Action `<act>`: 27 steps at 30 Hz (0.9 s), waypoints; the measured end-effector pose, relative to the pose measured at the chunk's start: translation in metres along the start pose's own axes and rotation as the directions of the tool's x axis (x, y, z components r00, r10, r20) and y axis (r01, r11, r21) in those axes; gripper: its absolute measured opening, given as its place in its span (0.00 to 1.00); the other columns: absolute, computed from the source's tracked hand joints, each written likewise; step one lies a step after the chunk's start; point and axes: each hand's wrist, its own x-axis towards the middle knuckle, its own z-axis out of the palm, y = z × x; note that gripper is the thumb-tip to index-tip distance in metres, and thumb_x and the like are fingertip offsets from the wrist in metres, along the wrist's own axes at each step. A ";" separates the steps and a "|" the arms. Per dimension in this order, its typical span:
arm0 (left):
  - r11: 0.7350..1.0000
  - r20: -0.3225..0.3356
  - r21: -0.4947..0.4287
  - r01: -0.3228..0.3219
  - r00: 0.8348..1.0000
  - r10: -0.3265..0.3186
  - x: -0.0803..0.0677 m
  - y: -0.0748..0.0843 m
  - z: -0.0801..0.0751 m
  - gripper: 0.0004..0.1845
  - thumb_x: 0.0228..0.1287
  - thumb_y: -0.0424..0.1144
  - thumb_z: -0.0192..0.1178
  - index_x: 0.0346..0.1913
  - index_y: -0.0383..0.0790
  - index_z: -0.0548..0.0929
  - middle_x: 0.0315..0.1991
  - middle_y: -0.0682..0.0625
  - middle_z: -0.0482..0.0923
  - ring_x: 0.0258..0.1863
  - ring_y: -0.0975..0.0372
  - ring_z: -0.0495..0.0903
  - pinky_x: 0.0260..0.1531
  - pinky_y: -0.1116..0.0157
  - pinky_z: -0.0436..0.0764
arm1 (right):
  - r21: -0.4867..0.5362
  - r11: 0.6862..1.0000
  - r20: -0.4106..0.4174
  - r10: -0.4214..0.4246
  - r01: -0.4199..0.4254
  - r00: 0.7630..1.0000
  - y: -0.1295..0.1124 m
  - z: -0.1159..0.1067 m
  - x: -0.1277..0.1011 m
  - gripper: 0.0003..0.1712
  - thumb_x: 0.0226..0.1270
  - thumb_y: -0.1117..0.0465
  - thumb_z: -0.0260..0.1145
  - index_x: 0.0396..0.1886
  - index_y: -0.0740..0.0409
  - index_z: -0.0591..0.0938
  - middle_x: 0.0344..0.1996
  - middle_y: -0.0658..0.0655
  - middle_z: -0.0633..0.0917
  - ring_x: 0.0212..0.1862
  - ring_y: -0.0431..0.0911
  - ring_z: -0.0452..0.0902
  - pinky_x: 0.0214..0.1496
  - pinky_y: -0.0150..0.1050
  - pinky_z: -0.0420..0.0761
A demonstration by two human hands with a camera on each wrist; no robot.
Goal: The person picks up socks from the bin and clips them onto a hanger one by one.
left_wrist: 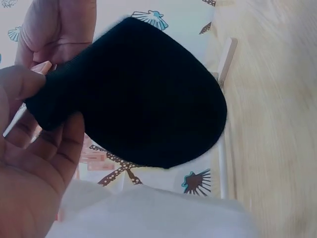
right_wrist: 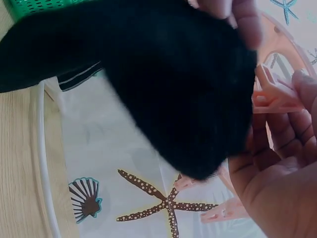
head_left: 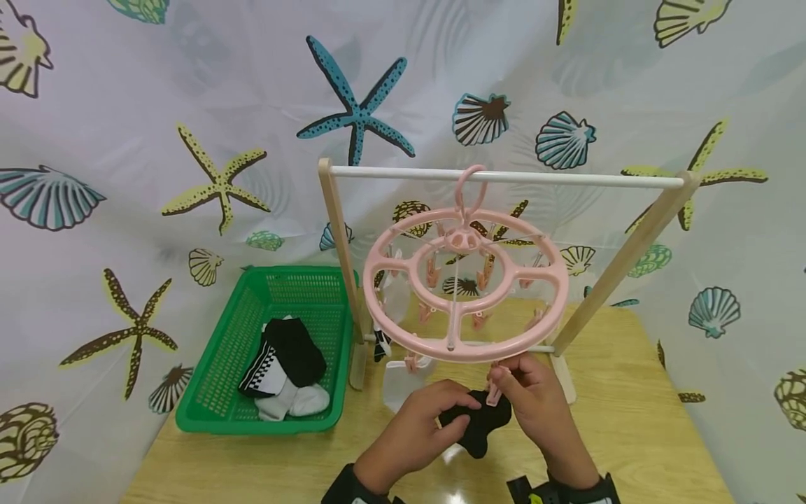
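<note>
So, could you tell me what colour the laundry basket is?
Green basket, clearest in the head view.

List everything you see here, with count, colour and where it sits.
Black sock: one, black, held below the hanger's front rim.
Round clip hanger: one, pink, hooked on the rack's top bar.
Clip: one, pink, at the hanger's front edge, pinched.
Drying rack: one, pale wood with white bar, on the table.
Basket: one, green, table's left side.
Socks in the basket: a few, black and white.
Table: one, light wood.
Curtain: white, seashell print, behind.
Left hand: holds the sock.
Right hand: pinches the clip.
</note>
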 end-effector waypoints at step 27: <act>0.998 -0.163 -0.052 0.041 0.985 -0.049 0.010 0.008 0.011 0.10 0.62 0.35 0.60 0.46 0.43 0.78 0.40 0.53 0.80 0.41 0.67 0.78 0.41 0.71 0.76 | 0.115 0.990 0.085 -0.091 0.081 0.992 0.001 -0.002 -0.002 0.08 0.66 0.78 0.49 0.34 0.68 0.74 0.28 0.61 0.77 0.25 0.47 0.76 0.28 0.38 0.78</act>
